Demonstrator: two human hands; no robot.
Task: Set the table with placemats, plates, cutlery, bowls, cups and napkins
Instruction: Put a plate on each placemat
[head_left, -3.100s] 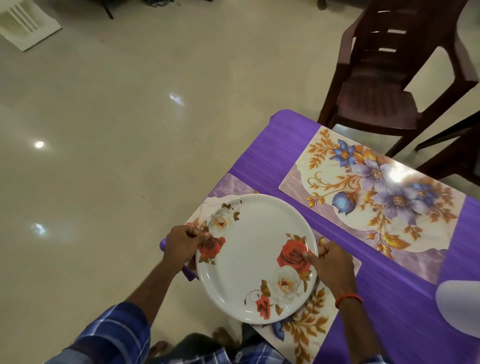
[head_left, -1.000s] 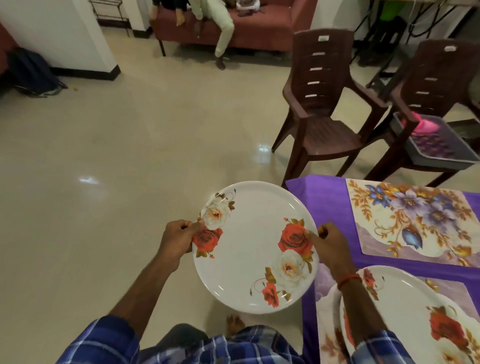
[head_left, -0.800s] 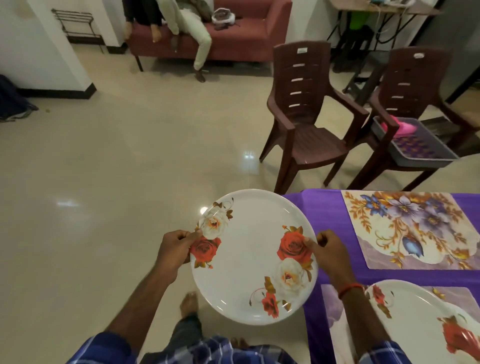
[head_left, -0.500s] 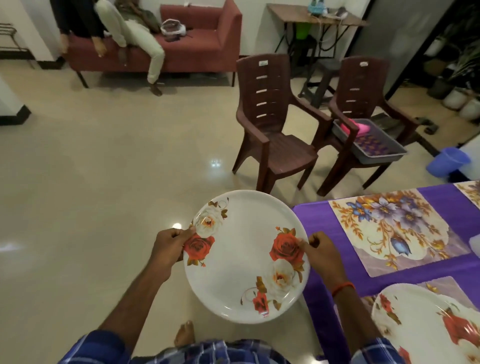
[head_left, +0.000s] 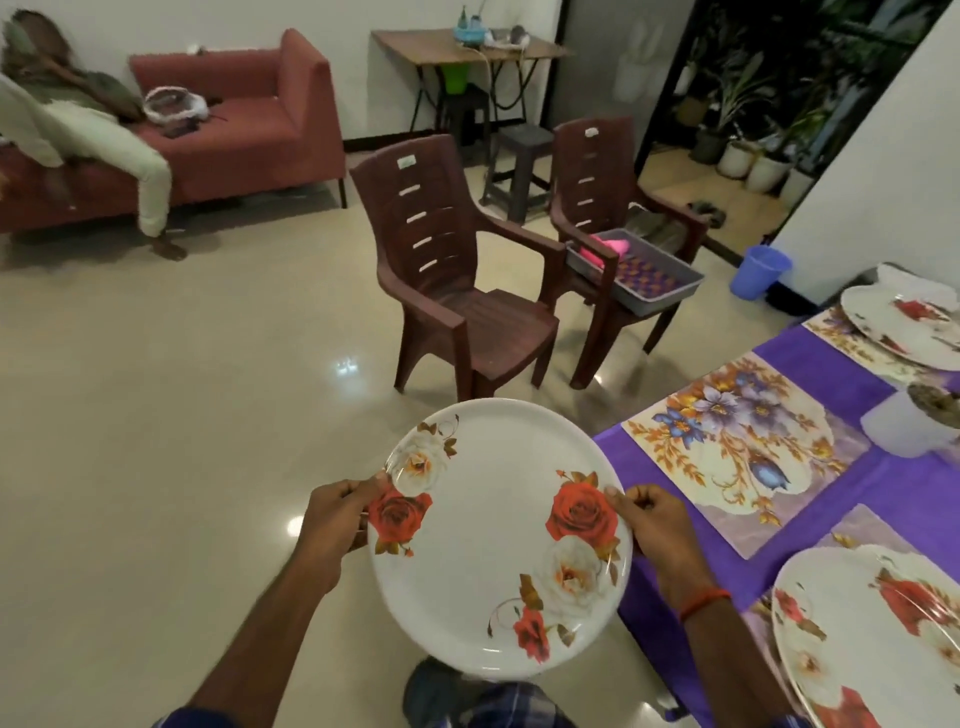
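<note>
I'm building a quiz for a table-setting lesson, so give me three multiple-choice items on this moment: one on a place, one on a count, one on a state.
1. Where is the plate that the left hand and right hand hold?
A. Over the floor, beside the table
B. Lying on a placemat
C. On a chair seat

2. How many plates show?
A. One
B. Three
C. Five

3. What state is the middle placemat in?
A. Folded
B. Under a plate
C. Bare

Answers: 1 A, both hands grip its rim off the table's corner. 2 B, the held one plus the near plate and the far plate. 3 C, nothing lies on it.
</note>
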